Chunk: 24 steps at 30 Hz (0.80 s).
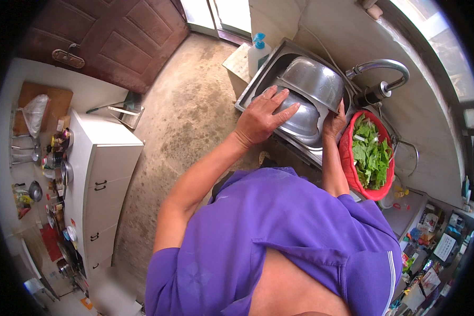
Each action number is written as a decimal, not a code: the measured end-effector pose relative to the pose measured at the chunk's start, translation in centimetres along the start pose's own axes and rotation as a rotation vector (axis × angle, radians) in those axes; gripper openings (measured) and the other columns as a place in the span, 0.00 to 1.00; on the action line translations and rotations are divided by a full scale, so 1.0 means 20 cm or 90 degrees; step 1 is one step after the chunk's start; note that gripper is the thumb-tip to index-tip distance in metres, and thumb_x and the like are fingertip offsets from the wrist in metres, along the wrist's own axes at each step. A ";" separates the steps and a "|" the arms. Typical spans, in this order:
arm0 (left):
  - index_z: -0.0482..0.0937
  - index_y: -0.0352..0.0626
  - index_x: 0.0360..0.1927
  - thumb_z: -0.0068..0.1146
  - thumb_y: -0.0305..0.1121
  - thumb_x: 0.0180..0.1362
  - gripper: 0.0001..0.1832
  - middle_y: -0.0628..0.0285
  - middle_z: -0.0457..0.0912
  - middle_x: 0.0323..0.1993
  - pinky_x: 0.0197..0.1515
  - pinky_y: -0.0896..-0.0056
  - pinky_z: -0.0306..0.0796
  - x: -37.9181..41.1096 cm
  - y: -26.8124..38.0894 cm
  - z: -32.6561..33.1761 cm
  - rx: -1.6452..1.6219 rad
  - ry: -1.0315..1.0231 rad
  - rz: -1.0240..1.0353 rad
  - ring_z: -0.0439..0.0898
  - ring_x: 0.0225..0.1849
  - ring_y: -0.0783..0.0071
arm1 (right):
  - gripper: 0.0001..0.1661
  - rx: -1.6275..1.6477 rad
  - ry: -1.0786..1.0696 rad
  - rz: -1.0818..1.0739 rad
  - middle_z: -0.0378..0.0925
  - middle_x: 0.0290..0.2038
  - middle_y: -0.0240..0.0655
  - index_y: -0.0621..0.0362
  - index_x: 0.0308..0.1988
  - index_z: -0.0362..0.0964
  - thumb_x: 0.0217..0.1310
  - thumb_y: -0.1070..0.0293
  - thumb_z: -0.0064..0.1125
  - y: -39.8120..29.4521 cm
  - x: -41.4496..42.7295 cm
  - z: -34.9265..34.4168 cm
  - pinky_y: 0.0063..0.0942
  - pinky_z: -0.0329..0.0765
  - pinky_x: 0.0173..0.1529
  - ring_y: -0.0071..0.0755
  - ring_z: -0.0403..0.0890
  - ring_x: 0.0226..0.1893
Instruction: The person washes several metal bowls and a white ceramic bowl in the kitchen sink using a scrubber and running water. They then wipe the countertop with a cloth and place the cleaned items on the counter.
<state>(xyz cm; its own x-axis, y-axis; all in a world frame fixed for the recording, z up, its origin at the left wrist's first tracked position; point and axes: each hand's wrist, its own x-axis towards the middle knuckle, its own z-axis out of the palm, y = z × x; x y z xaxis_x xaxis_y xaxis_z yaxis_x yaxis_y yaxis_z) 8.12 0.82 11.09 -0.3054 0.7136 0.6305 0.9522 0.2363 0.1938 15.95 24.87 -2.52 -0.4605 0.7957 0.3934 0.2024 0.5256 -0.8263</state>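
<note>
A stainless steel basin (pixel 314 81) is tipped up in the metal sink (pixel 245 98), its outer wall wet and shiny. My right hand (pixel 335 123) grips its rim at the right side, with most of the fingers hidden beneath. Below it, nearer to me, is a second rounded steel surface (pixel 300 120), apparently another bowl. My left hand (pixel 266 115) lies across that surface's left part with spread fingers, palm down. Whether the two steel pieces touch cannot be made out.
A chrome faucet (pixel 399 71) arches behind the sink. Right of my right arm stands a red plastic basket (pixel 345 158) of green leafy vegetables (pixel 369 154). A pump bottle (pixel 258 55) stands at the sink's left. White cabinets (pixel 110 166) line the left side.
</note>
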 end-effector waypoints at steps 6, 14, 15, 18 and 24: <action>0.76 0.55 0.46 0.47 0.28 0.48 0.19 0.53 0.73 0.48 0.50 0.61 0.70 0.00 -0.08 -0.02 -0.006 -0.006 0.020 0.73 0.48 0.52 | 0.21 -0.033 0.008 -0.068 0.74 0.45 0.43 0.55 0.52 0.66 0.63 0.59 0.43 -0.08 0.00 0.02 0.28 0.72 0.45 0.38 0.77 0.44; 0.77 0.55 0.44 0.47 0.25 0.46 0.20 0.52 0.72 0.46 0.52 0.61 0.68 0.01 -0.08 -0.01 -0.059 0.052 -0.002 0.73 0.47 0.52 | 0.23 0.011 -0.004 0.005 0.77 0.35 0.43 0.53 0.49 0.69 0.49 0.76 0.50 -0.04 0.05 0.09 0.29 0.73 0.36 0.36 0.80 0.33; 0.77 0.55 0.44 0.47 0.25 0.46 0.20 0.51 0.72 0.46 0.52 0.60 0.68 0.00 -0.08 -0.01 -0.063 0.053 -0.009 0.72 0.47 0.52 | 0.23 0.024 -0.048 0.050 0.77 0.34 0.44 0.53 0.49 0.69 0.48 0.77 0.50 -0.04 0.04 0.10 0.29 0.73 0.36 0.36 0.80 0.32; 0.77 0.55 0.45 0.47 0.26 0.46 0.20 0.50 0.71 0.46 0.52 0.59 0.67 -0.05 -0.10 -0.03 -0.080 0.062 -0.024 0.71 0.48 0.52 | 0.22 -0.042 -0.051 0.013 0.78 0.31 0.44 0.56 0.47 0.70 0.48 0.76 0.52 0.00 0.00 0.11 0.29 0.73 0.34 0.37 0.79 0.29; 0.76 0.59 0.42 0.48 0.32 0.47 0.16 0.55 0.71 0.47 0.51 0.58 0.67 0.01 -0.10 -0.09 -0.071 0.171 0.041 0.70 0.50 0.55 | 0.14 -0.172 -0.056 -0.140 0.77 0.32 0.46 0.63 0.39 0.71 0.54 0.65 0.52 0.02 0.06 0.09 0.34 0.74 0.34 0.39 0.79 0.29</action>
<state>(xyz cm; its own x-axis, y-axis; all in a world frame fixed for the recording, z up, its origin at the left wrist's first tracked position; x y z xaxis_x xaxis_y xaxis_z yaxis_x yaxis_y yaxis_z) 6.15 -0.72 12.23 -0.2454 0.5215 0.8172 0.9692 0.1120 0.2196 13.95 25.46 -3.17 -0.5890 0.6317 0.5040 0.3054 0.7514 -0.5849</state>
